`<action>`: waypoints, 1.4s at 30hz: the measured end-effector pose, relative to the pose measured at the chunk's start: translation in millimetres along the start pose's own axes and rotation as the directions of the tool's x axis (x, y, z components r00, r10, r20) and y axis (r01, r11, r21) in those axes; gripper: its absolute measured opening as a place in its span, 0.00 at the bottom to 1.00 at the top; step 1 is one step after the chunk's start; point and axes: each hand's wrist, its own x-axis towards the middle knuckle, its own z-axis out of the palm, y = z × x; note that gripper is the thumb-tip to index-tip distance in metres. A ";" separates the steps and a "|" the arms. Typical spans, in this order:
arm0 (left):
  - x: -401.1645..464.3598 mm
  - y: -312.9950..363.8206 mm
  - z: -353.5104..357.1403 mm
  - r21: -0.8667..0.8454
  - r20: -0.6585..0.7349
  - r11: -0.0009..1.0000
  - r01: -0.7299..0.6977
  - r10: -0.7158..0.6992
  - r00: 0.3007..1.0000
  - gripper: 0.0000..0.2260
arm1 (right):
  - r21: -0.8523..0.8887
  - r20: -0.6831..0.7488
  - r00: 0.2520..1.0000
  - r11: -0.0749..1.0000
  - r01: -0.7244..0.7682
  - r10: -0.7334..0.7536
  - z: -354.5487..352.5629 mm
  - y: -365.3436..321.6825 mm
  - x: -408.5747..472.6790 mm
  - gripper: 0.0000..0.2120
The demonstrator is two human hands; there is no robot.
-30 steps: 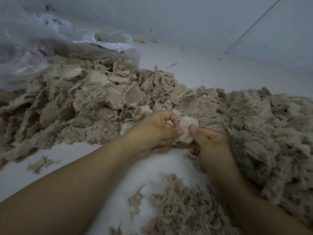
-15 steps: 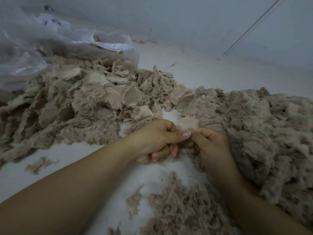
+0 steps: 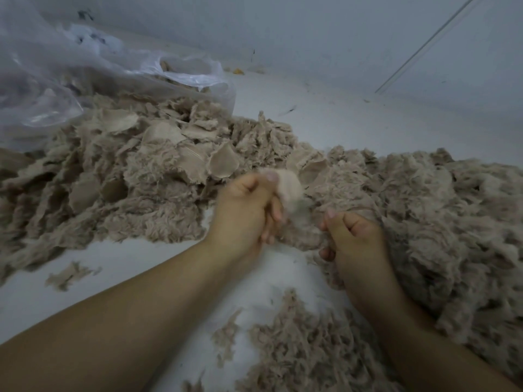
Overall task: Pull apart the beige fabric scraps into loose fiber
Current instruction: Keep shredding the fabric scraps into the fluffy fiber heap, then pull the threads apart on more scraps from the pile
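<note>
Two bare forearms are reaching in from the bottom edge over a white surface (image 3: pixel 353 128). The left hand (image 3: pixel 246 210) is curling its fingers and pinching a pale beige fabric scrap (image 3: pixel 288 185) between thumb and forefinger — the scrap is blurred, sitting just above the knuckles. The right hand (image 3: pixel 353 236) is lying apart from it, lower and to the right, fingers curled into a tuft of fiber at the edge of the loose fiber heap (image 3: pixel 438 216). A pile of uncut scraps (image 3: pixel 127 176) is spreading across the left, touching a clear plastic bag (image 3: pixel 56 80) behind it. More fluff (image 3: pixel 297 343) is lying near the wrists.
</note>
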 end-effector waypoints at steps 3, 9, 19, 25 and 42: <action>6.7 7.1 -3.5 -0.080 -0.123 0.989 -0.126 0.116 0.986 0.14 | 0.034 -0.028 0.999 0.999 -0.017 0.018 0.2 0.9 0.5 0.21; 2.5 -7.3 -6.2 0.924 0.263 0.296 -0.243 -0.029 0.964 0.16 | 0.066 -0.040 0.999 0.998 -0.023 0.026 0.6 1.1 1.0 0.20; 1.0 -2.6 0.2 0.508 0.138 0.862 -0.003 -0.078 0.987 0.18 | 0.007 0.013 0.997 0.998 -0.070 0.070 -1.3 2.5 2.0 0.15; -7.0 -5.0 6.1 0.366 0.204 0.898 0.243 -0.332 0.921 0.17 | 0.032 0.097 0.995 0.999 -0.002 -0.001 -2.1 0.7 -0.8 0.10; 3.3 -8.5 2.8 0.282 0.099 0.929 0.238 -0.275 0.956 0.21 | 0.008 0.093 0.993 0.998 0.069 -0.070 -1.0 0.2 -2.8 0.16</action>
